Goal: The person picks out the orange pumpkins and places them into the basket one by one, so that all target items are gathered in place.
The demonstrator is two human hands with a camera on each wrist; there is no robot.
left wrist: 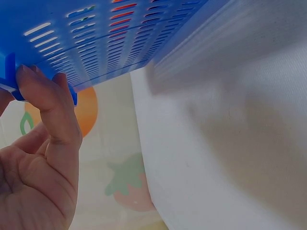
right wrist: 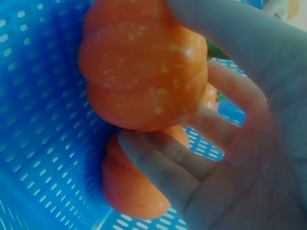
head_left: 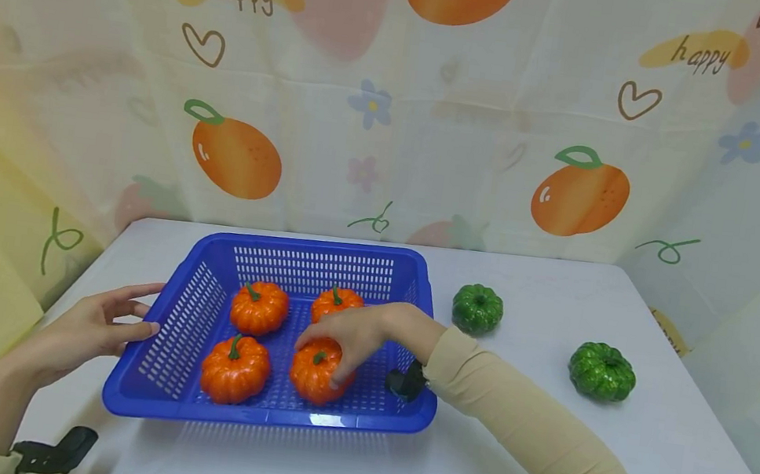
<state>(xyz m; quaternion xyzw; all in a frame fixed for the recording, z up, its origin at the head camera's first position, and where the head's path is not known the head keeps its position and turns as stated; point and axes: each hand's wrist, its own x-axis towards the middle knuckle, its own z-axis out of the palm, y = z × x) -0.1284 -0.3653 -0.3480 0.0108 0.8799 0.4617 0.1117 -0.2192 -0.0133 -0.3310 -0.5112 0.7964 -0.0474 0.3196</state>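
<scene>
A blue plastic basket (head_left: 209, 412) with slotted walls holds several small orange pumpkins with green stems. On its left side my left hand (head_left: 102, 325) grips the rim, fingers hooked over the edge in the left wrist view. My right hand (head_left: 364, 334) reaches in over the right side and holds the front right pumpkin (head_left: 311, 377) between thumb and fingers. Close to that hand lie a back right pumpkin (head_left: 336, 300), partly hidden by it, and a front left pumpkin (head_left: 235, 373). A back left pumpkin (head_left: 259, 309) sits behind the latter.
Two green pumpkins stand on the white table (head_left: 503, 450) right of the basket: one green pumpkin (head_left: 478, 310) near its back corner, another green pumpkin (head_left: 602, 373) farther right. A fruit-printed curtain (head_left: 424, 171) hangs behind the table.
</scene>
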